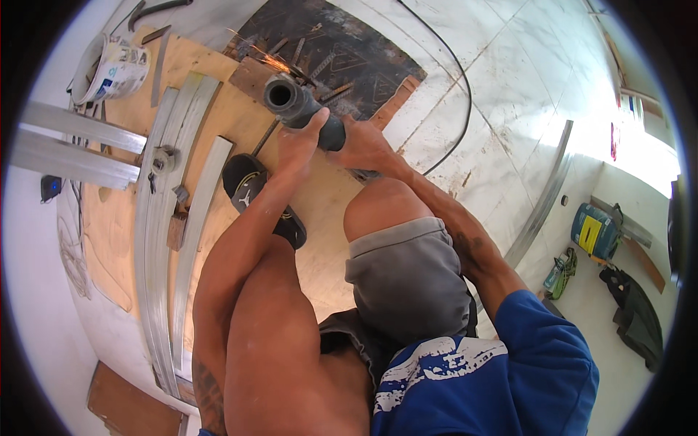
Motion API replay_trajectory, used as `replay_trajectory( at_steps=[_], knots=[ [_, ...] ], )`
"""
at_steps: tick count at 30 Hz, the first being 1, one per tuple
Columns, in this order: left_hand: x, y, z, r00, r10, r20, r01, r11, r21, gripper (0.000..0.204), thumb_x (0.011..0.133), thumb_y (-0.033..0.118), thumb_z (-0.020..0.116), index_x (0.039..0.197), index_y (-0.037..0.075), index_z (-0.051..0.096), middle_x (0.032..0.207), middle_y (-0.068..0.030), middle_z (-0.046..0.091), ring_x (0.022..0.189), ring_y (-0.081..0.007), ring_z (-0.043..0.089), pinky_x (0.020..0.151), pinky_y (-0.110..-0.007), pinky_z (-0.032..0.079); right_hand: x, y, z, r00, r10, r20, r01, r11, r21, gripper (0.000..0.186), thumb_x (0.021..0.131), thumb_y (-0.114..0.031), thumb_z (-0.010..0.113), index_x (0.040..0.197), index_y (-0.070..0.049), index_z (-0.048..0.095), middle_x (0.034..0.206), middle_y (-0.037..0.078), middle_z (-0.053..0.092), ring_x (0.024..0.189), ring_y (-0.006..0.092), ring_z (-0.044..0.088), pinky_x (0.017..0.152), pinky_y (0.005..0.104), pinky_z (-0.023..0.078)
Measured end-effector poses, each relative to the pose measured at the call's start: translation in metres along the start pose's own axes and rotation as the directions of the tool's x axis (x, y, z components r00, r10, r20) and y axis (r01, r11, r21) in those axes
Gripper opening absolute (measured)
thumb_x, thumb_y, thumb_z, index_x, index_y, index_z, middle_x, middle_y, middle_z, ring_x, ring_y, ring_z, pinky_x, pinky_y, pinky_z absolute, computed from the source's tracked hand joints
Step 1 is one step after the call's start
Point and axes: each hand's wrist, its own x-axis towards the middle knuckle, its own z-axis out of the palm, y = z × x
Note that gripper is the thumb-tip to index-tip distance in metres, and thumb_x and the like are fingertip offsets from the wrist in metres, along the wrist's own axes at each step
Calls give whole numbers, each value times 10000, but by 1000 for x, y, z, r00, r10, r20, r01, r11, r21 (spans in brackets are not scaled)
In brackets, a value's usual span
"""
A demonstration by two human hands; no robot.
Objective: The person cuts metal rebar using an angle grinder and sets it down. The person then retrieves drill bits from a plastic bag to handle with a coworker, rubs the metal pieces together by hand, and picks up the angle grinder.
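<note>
Left hand (297,149) and right hand (366,143) both grasping, fingers wrapped round dark grey power tool (332,134), upper centre of frame; left thumb lies along its body, some fingertips hidden. Two-hand hold is probably for steadiness. Sparks (272,60) fly beyond its far end toward upper left, away from the person, so it's likely angled for that. Dark sheet (363,43) under the sparking spot, presumably shielding floor tiles (502,80); scrap bits on it. Black cable (469,94) loops upper right; can't tell if it's the tool's. Metal channels (156,247) lie side by side on plywood board (109,240), left of frame, with a roll on top. Containers: white bucket (129,69), upper left, dark pieces inside, too small to identify; teal package (586,225), far right, contents not visible.
</note>
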Motion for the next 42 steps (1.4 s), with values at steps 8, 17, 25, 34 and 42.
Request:
replay_trajectory(
  at_steps=[8,17,25,34,42],
  knots=[
    [5,-9,-3,1000,14,-1,-14,996,-90,415,807,261,797,1095,-9,668,1057,-63,681,946,-125,620,856,-311,472,-2,-2,1,1000,-9,4,9,1000,10,647,632,-365,718,1072,81,557,833,250,677,795,405,682,744,467,541],
    [5,-3,-4,998,39,-42,-42,997,-71,437,800,288,792,1089,-15,666,1037,-58,670,888,-126,621,815,-301,484,-5,-14,-7,1000,6,15,-6,1000,25,662,616,-361,719,1067,98,563,827,252,674,784,412,678,728,464,542],
    [13,4,-9,999,-37,-19,36,997,-63,466,791,305,799,1100,-10,651,1001,-54,662,839,-121,632,690,-288,511,3,-18,-7,1000,13,5,-13,1000,10,609,617,-316,718,1062,75,576,819,272,664,806,419,669,742,453,532],
    [10,4,-8,999,-32,-25,30,996,-85,442,785,325,808,1067,14,670,941,-42,669,826,-117,634,709,-285,511,5,-16,-9,1000,-10,-14,10,1000,6,645,607,-336,739,1069,85,584,839,271,669,816,409,673,754,438,533],
    [-3,19,-54,982,95,165,-171,818,549,548,805,394,757,1115,-38,624,956,-125,676,825,-213,649,741,-332,502,6,-10,-22,1000,-16,-4,16,999,-36,696,618,-387,728,1114,77,576,893,257,674,856,404,675,787,451,539]
  ],
)
